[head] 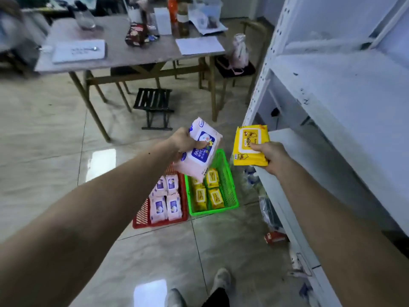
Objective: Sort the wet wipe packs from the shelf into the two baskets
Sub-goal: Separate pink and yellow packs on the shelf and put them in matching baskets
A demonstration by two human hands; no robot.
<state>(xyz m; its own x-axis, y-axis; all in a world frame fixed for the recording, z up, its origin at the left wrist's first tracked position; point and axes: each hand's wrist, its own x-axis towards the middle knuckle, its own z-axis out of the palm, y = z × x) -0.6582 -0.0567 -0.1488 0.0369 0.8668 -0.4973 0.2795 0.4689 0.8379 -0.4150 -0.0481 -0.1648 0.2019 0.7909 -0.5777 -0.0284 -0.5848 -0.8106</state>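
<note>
My left hand (182, 140) grips a pink-and-white baby wipes pack (200, 149) in the air above the floor baskets. My right hand (269, 155) holds a yellow wipes pack (250, 145) beside the white shelf (336, 89). Below on the floor stand two baskets side by side. The red basket (141, 214) on the left holds several pink-and-white packs (166, 200). The green basket (228, 185) on the right holds several yellow packs (208, 193). The shelf boards in view look bare.
A wooden table (124, 52) with a laptop, snacks, bottles and papers stands ahead, with a small black stool (153, 107) under its edge. Loose items, including a red packet (275, 237), lie at the shelf's foot. My feet (219, 282) show at the bottom on the glossy tile floor.
</note>
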